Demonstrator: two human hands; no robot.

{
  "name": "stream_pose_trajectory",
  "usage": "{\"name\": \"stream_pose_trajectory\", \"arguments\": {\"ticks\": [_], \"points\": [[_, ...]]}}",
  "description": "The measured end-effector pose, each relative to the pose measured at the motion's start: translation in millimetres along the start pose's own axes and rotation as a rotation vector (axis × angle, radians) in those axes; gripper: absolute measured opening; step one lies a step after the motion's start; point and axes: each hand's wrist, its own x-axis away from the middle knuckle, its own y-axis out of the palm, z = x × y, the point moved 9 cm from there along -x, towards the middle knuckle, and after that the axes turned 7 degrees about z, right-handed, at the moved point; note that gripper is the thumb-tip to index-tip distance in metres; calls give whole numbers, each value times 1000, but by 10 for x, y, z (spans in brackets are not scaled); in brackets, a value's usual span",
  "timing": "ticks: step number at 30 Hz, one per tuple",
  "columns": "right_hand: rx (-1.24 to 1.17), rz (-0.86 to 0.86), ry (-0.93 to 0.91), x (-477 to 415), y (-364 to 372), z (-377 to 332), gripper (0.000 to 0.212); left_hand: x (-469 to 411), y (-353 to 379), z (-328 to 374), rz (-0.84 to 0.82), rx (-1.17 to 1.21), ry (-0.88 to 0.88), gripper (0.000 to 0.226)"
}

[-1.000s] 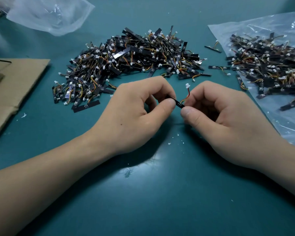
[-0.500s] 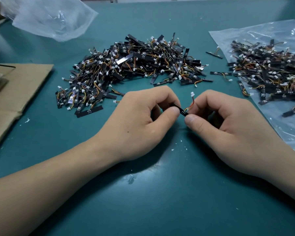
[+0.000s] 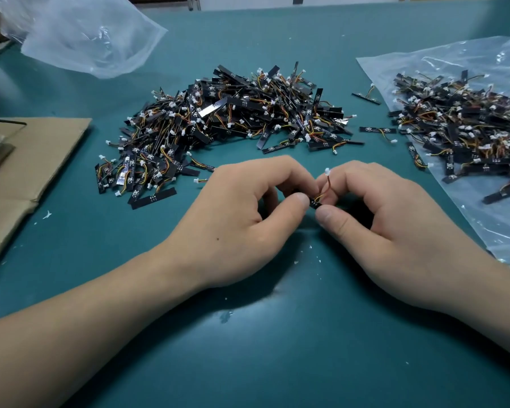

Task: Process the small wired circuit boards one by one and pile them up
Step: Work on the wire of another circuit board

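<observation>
A small black circuit board (image 3: 314, 203), its orange-red lead rising to a white connector (image 3: 326, 171), is pinched at mid-table between the thumb and curled fingers of the left hand (image 3: 242, 219) and of the right hand (image 3: 389, 219), forearms converging from 7 and 4 o'clock. The large heap of boards (image 3: 233, 119) at 12 o'clock looks like finished work. A smaller heap (image 3: 465, 122) on a clear plastic bag (image 3: 454, 63) at 2 o'clock (probably the supply, though that is uncertain) suggests many remain.
</observation>
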Motion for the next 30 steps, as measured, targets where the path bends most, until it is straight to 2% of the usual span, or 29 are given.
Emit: {"name": "stream_pose_trajectory", "arguments": {"ticks": [7, 10, 13, 17, 22, 30], "points": [[21, -34, -17, -12, 40, -10, 8, 5, 19, -30, -5, -94, -3, 10], [35, -37, 17, -19, 42, 22, 8, 8, 16, -52, 7, -227, 0, 13], [112, -58, 32, -3, 69, 23, 7, 40, 99, -60, -71, -341, 10, 19], [232, -122, 49, 81, 137, -8, 7, 73, 139, -54, -138, -422, 16, 15], [218, -119, 87, 166, 123, -35, 10, 133, 206, -40, -218, -414, -11, 20], [221, -64, 48, 119, 76, -18, 13, 95, 163, -59, -150, -327, -5, 17]]}}
